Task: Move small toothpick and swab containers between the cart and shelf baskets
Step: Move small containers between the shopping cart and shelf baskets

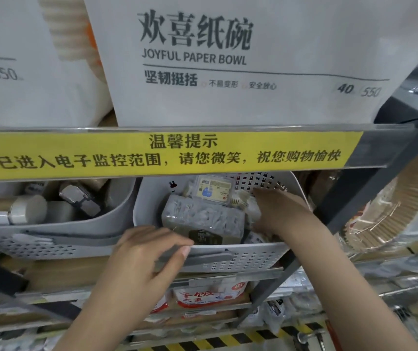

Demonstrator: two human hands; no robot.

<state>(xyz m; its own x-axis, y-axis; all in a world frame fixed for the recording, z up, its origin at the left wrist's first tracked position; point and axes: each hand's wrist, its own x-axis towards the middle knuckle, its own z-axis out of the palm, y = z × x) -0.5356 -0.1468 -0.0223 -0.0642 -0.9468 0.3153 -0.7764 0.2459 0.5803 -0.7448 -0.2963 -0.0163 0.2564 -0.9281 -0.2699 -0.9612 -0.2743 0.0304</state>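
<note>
Crowding the white basket [230, 259] under the yellow shelf strip [167, 154], packets leave little room. Left hand [144, 254] curls over its front rim beside the clear box [202, 221]. Right hand [278, 211] reaches inside, fingers hidden, grip unclear.

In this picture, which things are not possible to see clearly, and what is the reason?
- Head view: right hand fingertips, hidden among packets inside the white basket; its grip is unclear.
- Head view: the basket's rear contents, covered by the yellow sign strip.
- Head view: print on the clear swab box, too blurred.
- Head view: left hand at the basket's front; the cart is out of frame.
</note>
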